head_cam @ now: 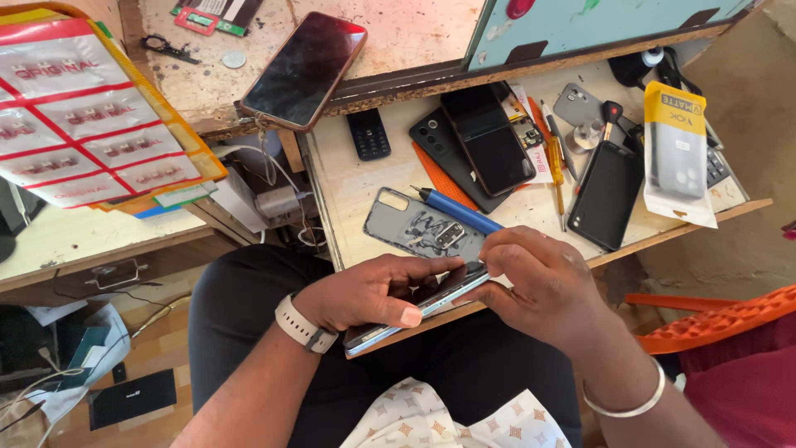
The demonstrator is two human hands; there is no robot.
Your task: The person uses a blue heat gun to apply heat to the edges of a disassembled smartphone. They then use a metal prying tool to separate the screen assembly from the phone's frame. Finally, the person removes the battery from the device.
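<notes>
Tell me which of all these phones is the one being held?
The slim phone at the drawer's front edge, gripped edge-on by the left hand and right hand. The other phones lie flat, untouched.

A phone repair workshop: an open drawer (348, 195) crammed with phones (489, 137), a loose back cover (398, 220), a screwdriver (458, 211) and parts.

The person's arms are bare to above the wrists, with no sleeves showing. The left hand (365, 292) has a pale strapped watch (303, 325) at its wrist, and the right hand (543, 286) a thin silver bangle (628, 406). Dark trousers (249, 315) cover the lap, and a white garment with small tan star-like motifs (439, 419) hangs below.
</notes>
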